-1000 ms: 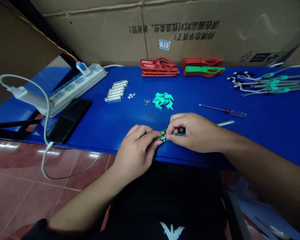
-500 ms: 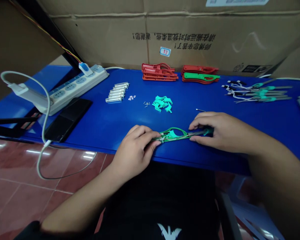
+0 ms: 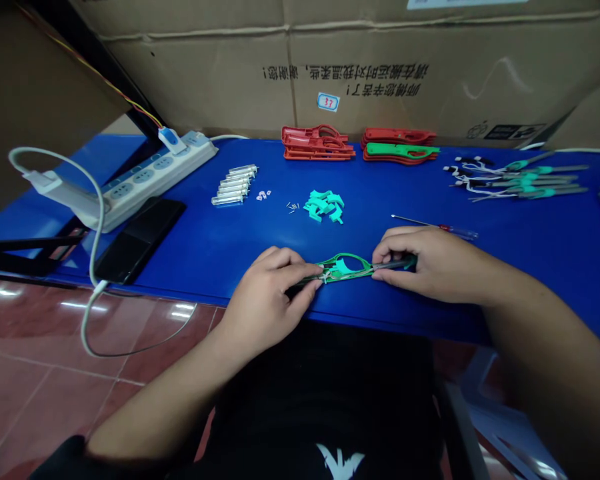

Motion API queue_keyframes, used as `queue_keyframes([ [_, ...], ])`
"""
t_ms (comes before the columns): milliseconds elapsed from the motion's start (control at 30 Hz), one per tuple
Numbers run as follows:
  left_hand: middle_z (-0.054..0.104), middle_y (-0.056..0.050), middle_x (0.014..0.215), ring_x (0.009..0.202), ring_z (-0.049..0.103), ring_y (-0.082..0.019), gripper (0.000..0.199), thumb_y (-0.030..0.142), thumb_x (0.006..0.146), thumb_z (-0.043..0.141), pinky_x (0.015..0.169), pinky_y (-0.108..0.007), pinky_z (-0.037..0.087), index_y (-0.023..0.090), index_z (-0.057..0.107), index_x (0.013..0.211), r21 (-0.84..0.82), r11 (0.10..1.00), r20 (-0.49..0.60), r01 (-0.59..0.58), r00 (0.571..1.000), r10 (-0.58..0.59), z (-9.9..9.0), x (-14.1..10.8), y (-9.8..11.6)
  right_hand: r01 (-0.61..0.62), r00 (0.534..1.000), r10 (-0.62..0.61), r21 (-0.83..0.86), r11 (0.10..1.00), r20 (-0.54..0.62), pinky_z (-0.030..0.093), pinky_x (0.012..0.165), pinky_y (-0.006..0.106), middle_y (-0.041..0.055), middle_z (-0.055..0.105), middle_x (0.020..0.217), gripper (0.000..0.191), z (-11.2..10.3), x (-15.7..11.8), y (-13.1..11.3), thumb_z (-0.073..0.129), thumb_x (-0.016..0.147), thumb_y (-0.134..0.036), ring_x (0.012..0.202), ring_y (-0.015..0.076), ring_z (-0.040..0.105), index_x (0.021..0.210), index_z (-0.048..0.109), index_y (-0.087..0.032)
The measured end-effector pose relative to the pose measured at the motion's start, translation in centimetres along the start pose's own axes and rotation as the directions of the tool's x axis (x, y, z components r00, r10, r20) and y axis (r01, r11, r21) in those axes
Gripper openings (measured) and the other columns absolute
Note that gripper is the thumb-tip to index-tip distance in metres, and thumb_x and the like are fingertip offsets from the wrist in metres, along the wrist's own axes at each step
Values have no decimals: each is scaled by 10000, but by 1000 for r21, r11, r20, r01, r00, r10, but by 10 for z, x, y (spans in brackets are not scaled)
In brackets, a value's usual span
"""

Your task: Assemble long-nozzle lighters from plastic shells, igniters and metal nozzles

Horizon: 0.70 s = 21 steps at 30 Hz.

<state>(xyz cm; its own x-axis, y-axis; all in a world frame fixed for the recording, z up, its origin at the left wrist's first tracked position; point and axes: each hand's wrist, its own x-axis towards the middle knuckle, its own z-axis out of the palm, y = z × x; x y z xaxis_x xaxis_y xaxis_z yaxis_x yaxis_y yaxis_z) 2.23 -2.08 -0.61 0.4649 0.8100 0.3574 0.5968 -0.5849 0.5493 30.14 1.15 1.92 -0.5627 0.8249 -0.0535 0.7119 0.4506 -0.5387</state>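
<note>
A green lighter half-shell (image 3: 351,272) lies lengthwise between my hands at the table's front edge, its inside facing up. In it sit a teal trigger (image 3: 342,267) and a thin wire. My left hand (image 3: 275,293) pinches the left end of the shell, covering the dark part there. At the other end, my right hand (image 3: 425,263) has thumb and fingers closed on the grey metal nozzle tube (image 3: 387,265), whose tip is partly hidden by the hand. Just behind the right hand rests a screwdriver (image 3: 455,231) with a clear and red handle.
Several teal triggers (image 3: 325,205), small screws (image 3: 293,207) and clear tanks (image 3: 235,184) lie behind. Red shells (image 3: 317,145) and a green shell (image 3: 403,153) are stacked by the cardboard box (image 3: 205,80). Nozzle assemblies (image 3: 530,180) lie right; a power strip (image 3: 150,175) and black phone (image 3: 140,240) left.
My right hand has shifted slightly left along the nozzle tube. More of the screwdriver shows behind it. My left hand keeps its hold on the shell's end.
</note>
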Motion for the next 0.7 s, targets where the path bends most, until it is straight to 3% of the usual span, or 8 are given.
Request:
queue_keyframes([
  [233,703,-37,895,831,616,-160,182,214,909,679,745,-318,489,228,781,1059,-26,1000,66,-1,998,3,-9,5,-3,11,1000,-11,-12,1000,1,486,740,318,18,679,932,154,1,0,0,670,858,-390,837,173,616,904,701,-246],
  [333,732,-34,922,843,638,-163,171,216,922,661,770,-331,505,216,775,1049,-24,1000,53,-18,998,19,-9,5,-4,88,993,-92,-58,994,-77,486,791,327,35,672,986,213,4,-2,-9,679,868,-399,904,187,614,1004,708,-239],
  [500,760,-9,935,842,656,-156,114,223,922,667,820,-343,509,193,753,991,-14,999,43,-52,998,52,-8,2,-7,244,951,-275,-202,948,-139,440,832,362,43,666,1041,202,22,-3,-34,602,945,-326,949,198,591,1086,728,-256],
  [700,748,-15,940,845,648,-156,113,227,936,646,807,-337,501,188,738,990,-18,998,43,-63,997,64,-8,0,-7,252,936,-331,-421,871,-124,384,764,378,63,671,973,241,41,0,-44,512,992,-263,890,217,574,1075,733,-213],
])
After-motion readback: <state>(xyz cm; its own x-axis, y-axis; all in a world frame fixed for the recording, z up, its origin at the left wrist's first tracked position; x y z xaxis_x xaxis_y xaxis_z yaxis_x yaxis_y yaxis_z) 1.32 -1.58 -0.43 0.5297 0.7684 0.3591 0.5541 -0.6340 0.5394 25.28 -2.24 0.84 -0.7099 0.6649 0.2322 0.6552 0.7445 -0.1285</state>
